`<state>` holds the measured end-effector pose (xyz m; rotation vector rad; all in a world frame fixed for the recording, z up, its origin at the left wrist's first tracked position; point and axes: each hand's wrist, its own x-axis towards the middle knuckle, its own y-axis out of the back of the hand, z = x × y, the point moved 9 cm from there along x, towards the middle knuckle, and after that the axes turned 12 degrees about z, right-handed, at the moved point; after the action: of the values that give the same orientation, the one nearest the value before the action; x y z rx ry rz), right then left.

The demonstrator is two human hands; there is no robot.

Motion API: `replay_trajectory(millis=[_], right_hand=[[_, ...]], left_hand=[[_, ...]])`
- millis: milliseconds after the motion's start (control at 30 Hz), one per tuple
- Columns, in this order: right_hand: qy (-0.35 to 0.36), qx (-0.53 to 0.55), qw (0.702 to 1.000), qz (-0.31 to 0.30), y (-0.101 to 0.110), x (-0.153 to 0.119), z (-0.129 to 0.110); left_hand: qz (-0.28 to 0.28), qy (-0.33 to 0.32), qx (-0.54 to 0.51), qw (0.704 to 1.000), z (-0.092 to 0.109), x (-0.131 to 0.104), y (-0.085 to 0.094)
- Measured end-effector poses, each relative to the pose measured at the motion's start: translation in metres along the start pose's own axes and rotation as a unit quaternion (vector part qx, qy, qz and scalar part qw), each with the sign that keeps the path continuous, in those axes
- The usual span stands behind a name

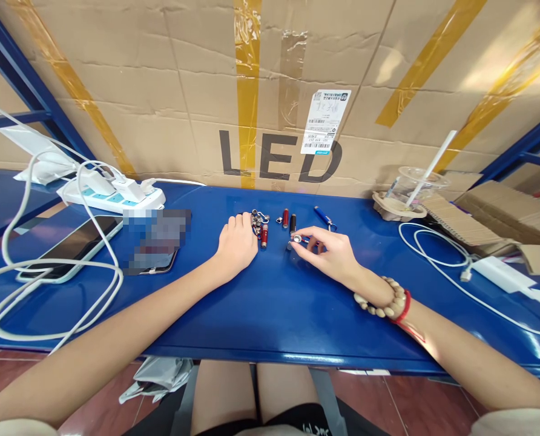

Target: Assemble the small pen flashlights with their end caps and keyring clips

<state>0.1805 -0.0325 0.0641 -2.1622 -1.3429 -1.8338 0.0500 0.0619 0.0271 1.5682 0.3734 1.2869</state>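
Observation:
My left hand (237,247) rests on the blue table with its fingers curled under. Whatever is inside those fingers is hidden. Right beside it lies a heap of small silver metal parts (257,221), along with a red cylinder (264,237) with metal ends. Between thumb and forefinger, my right hand (329,251) pinches a small round silver metal piece (297,238). Just behind those fingertips is a black cylinder (292,223). Another red cylinder (286,218) stands out farther back, and a blue pen-like tube (323,215) with a metal end lies to the right.
At left are a white power strip (111,197), looped white cables (54,334) and two phones, one a dark phone (161,245). A plastic cup (415,184) with a straw, opened cardboard (508,209) and a white adapter (503,278) sit right. A large cardboard box (197,91) stands behind.

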Motion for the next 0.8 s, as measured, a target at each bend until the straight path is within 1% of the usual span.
replay_trajectory(millis=[167,400,567,700,800], right_hand=[[0.006,-0.001,1.000,-0.006,-0.0007,-0.0007,-0.0010],[0.009,0.003,1.000,-0.008,-0.0007,0.0006,-0.0035],[0.007,0.007,1.000,-0.010,-0.0010,0.0010,-0.0039],[0.003,0.007,1.000,-0.013,-0.0016,0.0004,-0.0028],[-0.002,0.010,1.000,-0.021,-0.0028,-0.0001,-0.0017]], left_hand=[[-0.038,-0.009,-0.032,0.999,0.0051,-0.0006,-0.0021],[-0.037,-0.003,-0.040,0.998,0.0048,-0.0005,0.0007],[-0.048,-0.001,-0.090,0.995,0.0054,-0.0002,-0.0013],[-0.032,0.018,-0.139,0.990,0.0009,0.0015,-0.0027],[0.008,0.026,-0.181,0.983,-0.0004,0.0039,0.0028]])
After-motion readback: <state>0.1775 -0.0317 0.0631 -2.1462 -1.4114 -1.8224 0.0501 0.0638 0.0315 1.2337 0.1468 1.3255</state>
